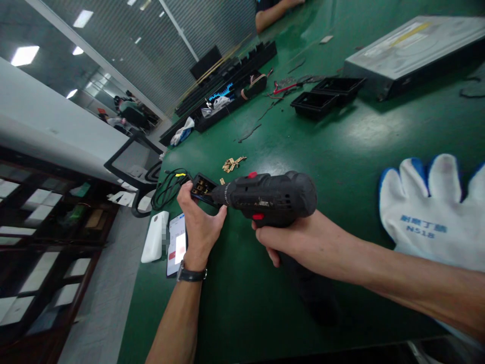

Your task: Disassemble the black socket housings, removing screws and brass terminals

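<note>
My right hand [288, 240] grips a black cordless screwdriver [271, 197] with red buttons, its bit pointing left into a small black socket box [200, 187]. My left hand [199, 222], with a watch on the wrist, holds that box steady on the green table [341, 151], fingers wrapped around its edges. A black cable [166, 187] coils just left of the box. Several small brass parts [232, 164] lie on the table a little beyond the box.
A white-and-blue work glove [432, 207] lies at the right. A phone [177, 245] and a white power bank [155, 236] sit near the table's left edge. Black trays [326, 96], a long tool tray [231, 96] and a grey flat device [413, 48] lie farther back. Another person's arm [271, 12] rests at the far end.
</note>
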`<state>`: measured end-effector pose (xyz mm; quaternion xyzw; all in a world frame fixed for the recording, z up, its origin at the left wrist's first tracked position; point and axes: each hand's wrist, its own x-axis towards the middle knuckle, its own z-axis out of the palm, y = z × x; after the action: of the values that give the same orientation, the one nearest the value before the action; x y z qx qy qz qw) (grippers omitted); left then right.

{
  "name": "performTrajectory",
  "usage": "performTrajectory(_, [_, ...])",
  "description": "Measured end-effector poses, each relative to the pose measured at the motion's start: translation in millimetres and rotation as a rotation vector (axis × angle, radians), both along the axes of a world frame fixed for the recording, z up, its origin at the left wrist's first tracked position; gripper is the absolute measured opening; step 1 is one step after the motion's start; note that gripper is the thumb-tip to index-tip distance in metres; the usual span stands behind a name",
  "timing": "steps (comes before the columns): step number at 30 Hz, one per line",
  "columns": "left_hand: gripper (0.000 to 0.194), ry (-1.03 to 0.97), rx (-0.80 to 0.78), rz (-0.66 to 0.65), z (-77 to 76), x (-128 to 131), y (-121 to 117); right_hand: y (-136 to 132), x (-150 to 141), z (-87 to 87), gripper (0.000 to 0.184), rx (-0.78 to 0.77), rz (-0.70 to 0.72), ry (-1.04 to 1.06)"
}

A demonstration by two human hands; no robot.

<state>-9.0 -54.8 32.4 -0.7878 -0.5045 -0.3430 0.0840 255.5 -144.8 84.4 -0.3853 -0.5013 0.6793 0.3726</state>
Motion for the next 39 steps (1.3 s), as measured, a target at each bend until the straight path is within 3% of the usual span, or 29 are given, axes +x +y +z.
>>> performTrajectory(7, [0.106,0.023,0.04,-0.008,-1.4,-2.0,0.8,-1.3,-5.0,-9.4,0.01,-0.129,-0.02,0.158])
performTrajectory(39, [0.098,0.062,0.119,-0.016,5.1,3.7,-0.7,-4.7,-7.6,-6.8,0.005,-0.199,-0.032,0.221])
